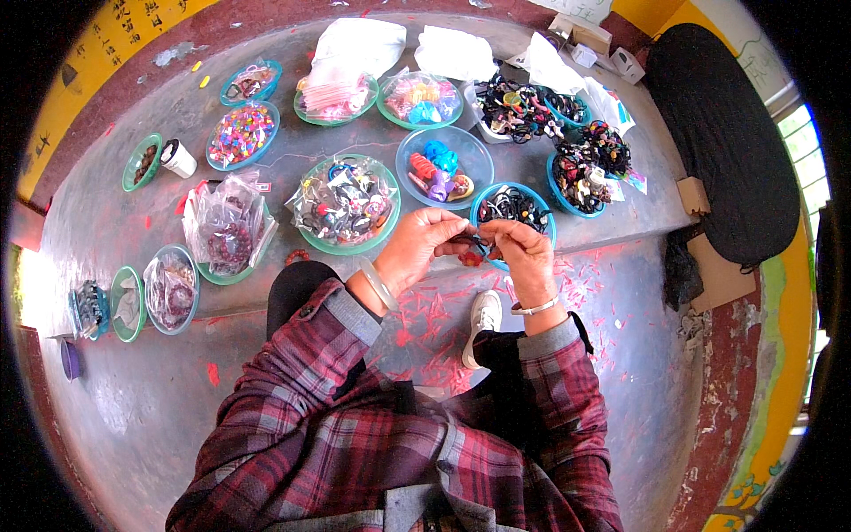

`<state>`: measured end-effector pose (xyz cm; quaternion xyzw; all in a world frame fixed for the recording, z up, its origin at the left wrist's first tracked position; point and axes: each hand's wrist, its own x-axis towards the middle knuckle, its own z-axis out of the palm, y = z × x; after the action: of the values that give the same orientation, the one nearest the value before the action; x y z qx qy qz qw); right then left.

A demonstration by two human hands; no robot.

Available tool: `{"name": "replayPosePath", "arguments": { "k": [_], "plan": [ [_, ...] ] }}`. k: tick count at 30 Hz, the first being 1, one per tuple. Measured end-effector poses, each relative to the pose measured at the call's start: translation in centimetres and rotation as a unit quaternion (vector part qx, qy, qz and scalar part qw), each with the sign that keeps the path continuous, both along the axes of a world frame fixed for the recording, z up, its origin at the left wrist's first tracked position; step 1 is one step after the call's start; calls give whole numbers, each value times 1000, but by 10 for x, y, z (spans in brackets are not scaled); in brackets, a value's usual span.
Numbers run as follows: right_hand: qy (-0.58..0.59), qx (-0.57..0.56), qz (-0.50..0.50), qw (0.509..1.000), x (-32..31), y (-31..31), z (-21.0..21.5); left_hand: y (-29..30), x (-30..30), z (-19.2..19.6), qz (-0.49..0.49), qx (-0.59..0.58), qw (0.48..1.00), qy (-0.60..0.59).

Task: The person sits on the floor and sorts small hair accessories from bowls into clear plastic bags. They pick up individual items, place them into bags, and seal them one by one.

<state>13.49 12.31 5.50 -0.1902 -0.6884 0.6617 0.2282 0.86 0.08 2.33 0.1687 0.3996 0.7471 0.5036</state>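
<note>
My left hand (pixel 415 250) and my right hand (pixel 525 255) meet in front of me, fingertips pinched close together. Between them is a small dark hair tie with a red ornament (pixel 472 258); the fingers cover much of it. Just beyond my right hand stands a blue bowl of black hair ties (pixel 512 206). Past my left hand lies a green bowl (pixel 390 232) full of hair ties in clear plastic bags. Behind both hands, a clear blue bowl (pixel 483 146) holds red, blue and purple pieces.
More bowls of hair accessories spread over the grey ledge, including colourful bits (pixel 241 133) and bagged beads (pixel 230 235). A white cup (pixel 178 160) stands at left. White bags (pixel 359 44) lie at the back. A black oval mat (pixel 722 142) is at right; red scraps litter the floor.
</note>
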Motion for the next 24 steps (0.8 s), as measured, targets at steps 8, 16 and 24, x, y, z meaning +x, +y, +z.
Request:
{"name": "replayPosePath", "arguments": {
  "k": [8, 16, 24],
  "plan": [
    [-25, -115, -6, 993, -6, -2, 9, -2, 5, 7, 35, 4, 996, 86],
    [-8, -53, -43, 998, -9, -3, -13, 2, 14, -3, 79, 1, 975, 207],
    [-52, -67, -46, 995, -6, -2, -2, -3, 12, 15, 63, 15, 987, 149]
  ]
}}
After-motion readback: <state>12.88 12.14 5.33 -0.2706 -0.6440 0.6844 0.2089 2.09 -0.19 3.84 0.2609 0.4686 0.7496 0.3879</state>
